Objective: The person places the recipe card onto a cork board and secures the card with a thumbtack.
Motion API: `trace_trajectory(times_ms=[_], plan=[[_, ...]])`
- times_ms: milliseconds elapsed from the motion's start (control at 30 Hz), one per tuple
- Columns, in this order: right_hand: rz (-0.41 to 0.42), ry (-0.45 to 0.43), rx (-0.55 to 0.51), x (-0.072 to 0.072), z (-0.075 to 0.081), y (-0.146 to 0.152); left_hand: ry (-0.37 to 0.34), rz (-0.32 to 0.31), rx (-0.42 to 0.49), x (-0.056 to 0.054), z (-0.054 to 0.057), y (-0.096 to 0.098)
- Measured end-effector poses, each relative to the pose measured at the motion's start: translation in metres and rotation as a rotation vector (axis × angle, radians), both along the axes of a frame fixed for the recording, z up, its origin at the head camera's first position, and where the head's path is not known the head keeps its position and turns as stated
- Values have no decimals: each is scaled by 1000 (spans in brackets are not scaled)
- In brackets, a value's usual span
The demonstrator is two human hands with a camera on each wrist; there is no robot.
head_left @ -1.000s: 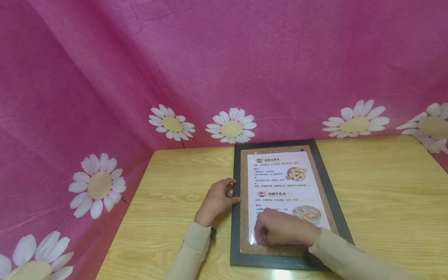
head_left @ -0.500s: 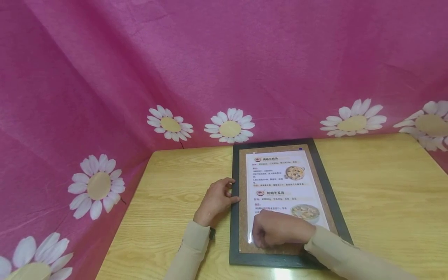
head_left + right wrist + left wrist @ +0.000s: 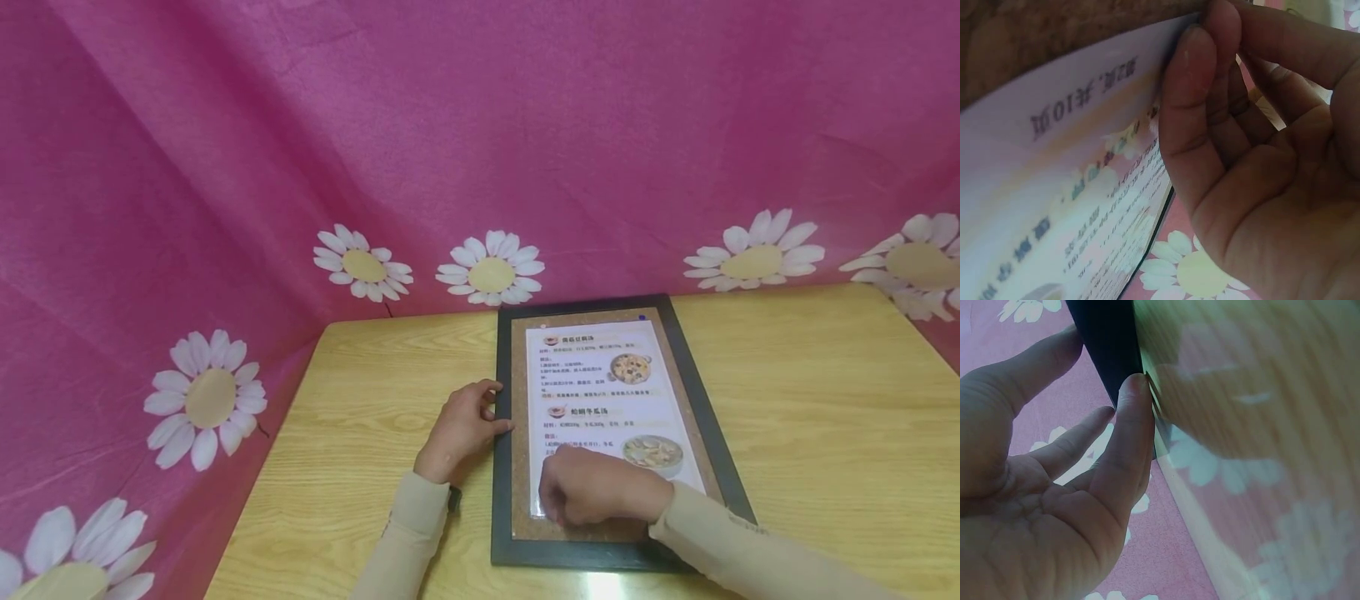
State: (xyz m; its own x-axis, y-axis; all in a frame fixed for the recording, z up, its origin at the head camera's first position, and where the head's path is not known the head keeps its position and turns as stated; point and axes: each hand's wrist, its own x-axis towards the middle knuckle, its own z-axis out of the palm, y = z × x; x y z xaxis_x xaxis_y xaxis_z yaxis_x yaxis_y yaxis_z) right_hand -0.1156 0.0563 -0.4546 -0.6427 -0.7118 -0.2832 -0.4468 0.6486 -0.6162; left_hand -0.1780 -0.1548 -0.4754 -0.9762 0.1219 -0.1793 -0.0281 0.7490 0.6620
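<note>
A corkboard [image 3: 520, 500] in a black frame [image 3: 504, 467] lies flat on the wooden table, bearing a white sheet [image 3: 558, 392] printed with two soup recipes. A blue push pin [image 3: 642, 317] marks the sheet's top right, a pale push pin [image 3: 543, 326] its top left. My left hand [image 3: 459, 429] rests at the frame's left edge, thumb and fingertips touching its side. My right hand [image 3: 600, 487] is over the sheet's lower left corner. In the right wrist view, its thumb and index fingertips [image 3: 1192, 53] meet at that corner, pinching something small that is almost wholly hidden.
The yellow wood-grain table [image 3: 825, 400] extends on both sides of the frame. A pink curtain [image 3: 600, 125] with white daisies stands behind the table and along its left side. The frame's far edge lies close to the curtain.
The view has shifted very slightly. Both hands stay almost still: the left at the frame's edge, the right at the sheet's lower left corner.
</note>
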Motion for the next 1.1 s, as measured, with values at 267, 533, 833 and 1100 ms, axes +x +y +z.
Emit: trace_trajectory(times_ms=[267, 533, 833, 1100], plan=[[-26, -10, 15, 1, 2, 0, 7, -9, -6, 0, 0, 0], [-24, -5, 36, 1, -1, -2, 15, -14, 8, -1, -1, 1], [-17, 55, 3, 6, -4, 1, 10, -22, 7, -1, 1, 1], [-12, 48, -36, 7, -6, 5, 0, -2, 2, 1, 0, 1]])
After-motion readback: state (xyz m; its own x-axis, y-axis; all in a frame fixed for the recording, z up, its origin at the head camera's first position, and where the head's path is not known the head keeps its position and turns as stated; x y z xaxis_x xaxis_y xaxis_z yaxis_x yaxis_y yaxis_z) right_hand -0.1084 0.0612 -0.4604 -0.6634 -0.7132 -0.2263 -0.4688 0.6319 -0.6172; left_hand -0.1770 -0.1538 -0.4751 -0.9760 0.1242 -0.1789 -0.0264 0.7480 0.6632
